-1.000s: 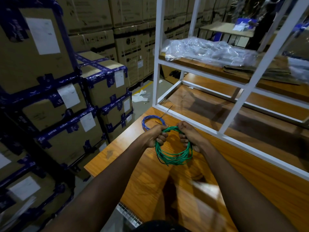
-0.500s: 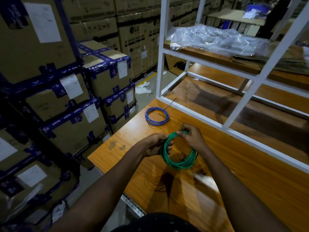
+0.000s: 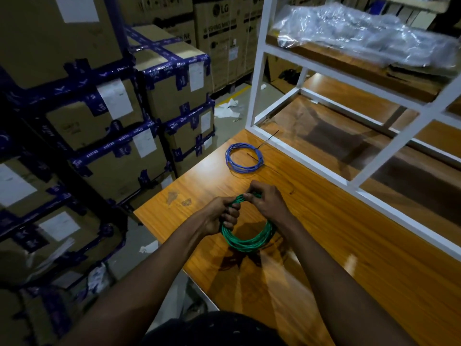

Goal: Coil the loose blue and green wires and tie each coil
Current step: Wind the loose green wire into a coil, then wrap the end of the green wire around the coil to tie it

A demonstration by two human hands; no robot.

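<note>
A coil of green wire [image 3: 247,239] hangs just above the wooden table [image 3: 349,245]. My left hand [image 3: 222,216] grips its left side with curled fingers. My right hand [image 3: 268,204] pinches the top of the coil with its fingertips. A coil of blue wire [image 3: 243,157] lies flat on the table farther back, with a thin black tie [image 3: 268,139] sticking out of it toward the rack. Neither hand touches the blue coil.
A white metal rack [image 3: 257,83] stands on the table's far side, with a clear plastic bag [image 3: 361,33] on its upper shelf. Stacks of taped cardboard boxes [image 3: 119,116] fill the left. The table's left edge drops to the floor.
The view has shifted, so the blue coil now shows farther from my hands. My hands have drawn closer together at the top left of the green coil.
</note>
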